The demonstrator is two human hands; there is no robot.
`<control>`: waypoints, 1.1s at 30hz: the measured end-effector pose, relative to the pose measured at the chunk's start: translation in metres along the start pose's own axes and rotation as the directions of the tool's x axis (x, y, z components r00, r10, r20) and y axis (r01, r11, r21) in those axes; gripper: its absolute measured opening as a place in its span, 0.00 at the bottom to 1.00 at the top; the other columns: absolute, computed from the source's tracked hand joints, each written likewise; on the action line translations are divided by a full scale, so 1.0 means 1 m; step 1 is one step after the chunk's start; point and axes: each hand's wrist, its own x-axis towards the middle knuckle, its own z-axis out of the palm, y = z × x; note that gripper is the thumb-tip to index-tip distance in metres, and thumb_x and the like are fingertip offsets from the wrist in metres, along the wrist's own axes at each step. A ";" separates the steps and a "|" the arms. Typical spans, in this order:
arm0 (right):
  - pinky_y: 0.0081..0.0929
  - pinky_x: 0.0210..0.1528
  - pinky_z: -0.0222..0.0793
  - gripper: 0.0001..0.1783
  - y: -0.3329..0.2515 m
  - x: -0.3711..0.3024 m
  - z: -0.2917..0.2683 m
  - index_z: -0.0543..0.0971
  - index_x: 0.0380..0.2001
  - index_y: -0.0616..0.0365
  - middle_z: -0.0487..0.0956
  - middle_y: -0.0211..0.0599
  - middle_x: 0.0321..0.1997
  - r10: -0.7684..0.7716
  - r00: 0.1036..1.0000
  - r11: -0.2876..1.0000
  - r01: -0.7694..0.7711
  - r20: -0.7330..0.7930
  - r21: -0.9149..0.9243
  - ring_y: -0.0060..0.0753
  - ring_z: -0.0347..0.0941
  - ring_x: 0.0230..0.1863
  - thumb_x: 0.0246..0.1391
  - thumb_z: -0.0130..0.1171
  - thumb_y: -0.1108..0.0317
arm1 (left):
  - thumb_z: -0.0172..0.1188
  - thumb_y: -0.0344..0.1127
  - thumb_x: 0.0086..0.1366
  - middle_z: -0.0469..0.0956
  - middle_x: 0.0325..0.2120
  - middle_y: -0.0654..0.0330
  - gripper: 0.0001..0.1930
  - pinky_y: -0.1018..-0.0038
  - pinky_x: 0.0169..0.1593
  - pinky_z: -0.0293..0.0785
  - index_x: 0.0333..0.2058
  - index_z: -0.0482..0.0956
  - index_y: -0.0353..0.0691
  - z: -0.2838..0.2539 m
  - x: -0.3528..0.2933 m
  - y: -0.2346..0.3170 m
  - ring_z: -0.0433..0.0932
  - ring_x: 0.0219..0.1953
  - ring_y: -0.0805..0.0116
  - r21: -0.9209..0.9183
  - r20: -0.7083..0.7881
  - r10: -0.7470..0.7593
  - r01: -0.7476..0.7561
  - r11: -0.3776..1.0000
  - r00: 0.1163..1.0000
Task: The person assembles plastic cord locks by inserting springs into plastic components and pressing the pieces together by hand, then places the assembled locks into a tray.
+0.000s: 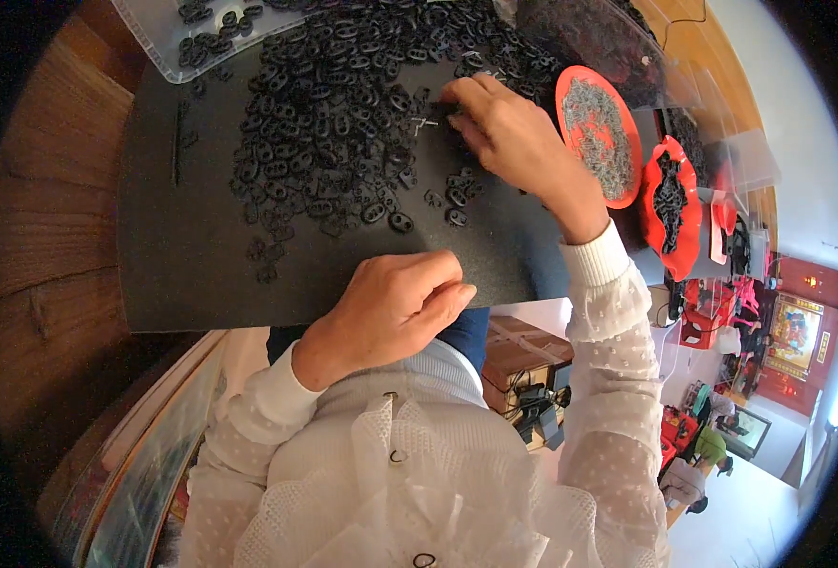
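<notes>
Black clips (pixel 343 123) call for light, single fingertip picks; right hand (pixel 509 128) and left hand (pixel 395 298) grips curl, pinch hidden.

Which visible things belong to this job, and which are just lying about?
Likely the job:
black oval parts by the right hand
red plate of small grey pieces
scalloped red dish of black pieces

Likely unrelated:
cardboard box below the table
framed picture

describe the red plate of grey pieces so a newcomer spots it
At the dark table, look just right of the right hand. The red plate there holds grey pieces, unlike the wavy-rimmed red dish of black pieces beside it.
</notes>
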 end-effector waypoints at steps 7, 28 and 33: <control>0.40 0.40 0.68 0.09 0.002 -0.010 -0.015 0.73 0.39 0.60 0.73 0.44 0.38 0.141 0.988 0.980 -0.129 0.067 -0.149 0.52 0.72 0.42 0.53 0.53 0.72 | 0.58 0.30 0.61 0.68 0.15 0.58 0.09 0.71 0.21 0.63 0.25 0.70 0.35 -0.001 0.000 0.001 0.66 0.16 0.69 0.000 -0.003 0.010 -0.010 1.000 1.000; 0.42 0.33 0.69 0.10 -0.019 -0.015 -0.009 0.72 0.39 0.59 0.71 0.43 0.37 0.060 0.998 0.990 -0.055 0.033 -0.130 0.53 0.72 0.36 0.54 0.55 0.70 | 0.58 0.30 0.60 0.69 0.15 0.57 0.08 0.70 0.22 0.64 0.25 0.71 0.35 0.000 0.001 0.000 0.69 0.17 0.66 0.021 -0.009 0.020 -0.020 1.000 1.000; 0.41 0.34 0.69 0.09 -0.020 -0.010 -0.008 0.73 0.39 0.59 0.71 0.43 0.37 0.020 1.000 0.994 -0.020 0.004 -0.112 0.52 0.72 0.37 0.54 0.54 0.71 | 0.58 0.31 0.60 0.68 0.15 0.57 0.08 0.70 0.22 0.64 0.25 0.71 0.35 0.000 -0.001 -0.001 0.69 0.16 0.65 0.027 -0.023 0.013 -0.012 1.000 1.000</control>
